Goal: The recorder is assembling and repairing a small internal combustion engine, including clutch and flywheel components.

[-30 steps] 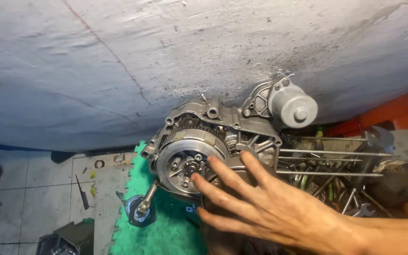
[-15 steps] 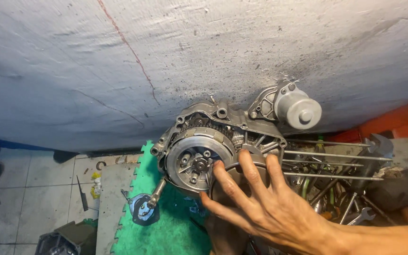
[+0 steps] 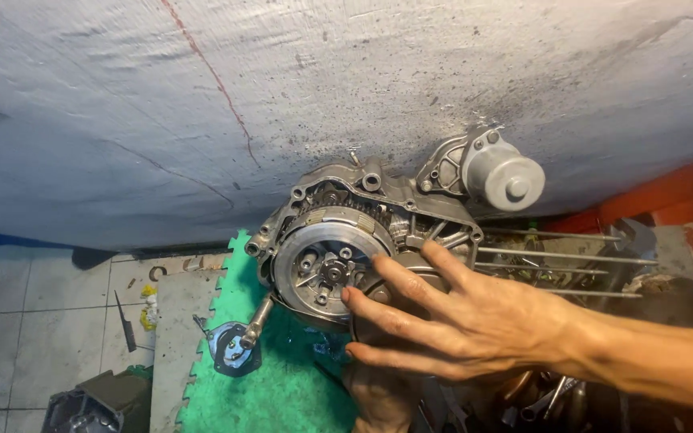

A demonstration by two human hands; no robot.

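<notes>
Since the earlier frames the right hand (image 3: 475, 325) has stayed stretched across the open side of the engine case (image 3: 378, 216), though its fingertips now lie a little further toward the round clutch assembly (image 3: 326, 269), and the view has shifted so that the case sits nearer the middle of the picture. That hand comes in from the right edge, palm down, with its fingers spread wide and straight; it grips nothing, and the uppermost fingertips rest on or just over the rim of the clutch, beside its hub. Below it the left hand (image 3: 378, 397) shows only in part at the bottom edge, under the case and mostly hidden by the right hand, so whether it holds anything cannot be told. The engine case lies on a green foam mat (image 3: 282, 393) with a jagged edge, its clutch side facing up, close against a rough grey wall (image 3: 282, 104). A cylindrical grey starter motor (image 3: 505, 175) sticks out at its upper right. Long thin metal studs (image 3: 571, 256) run out to the right of the case. A shaft with a round plate (image 3: 234, 349) lies on the mat at the lower left of the clutch, beside a tiled floor (image 3: 50, 305).
</notes>
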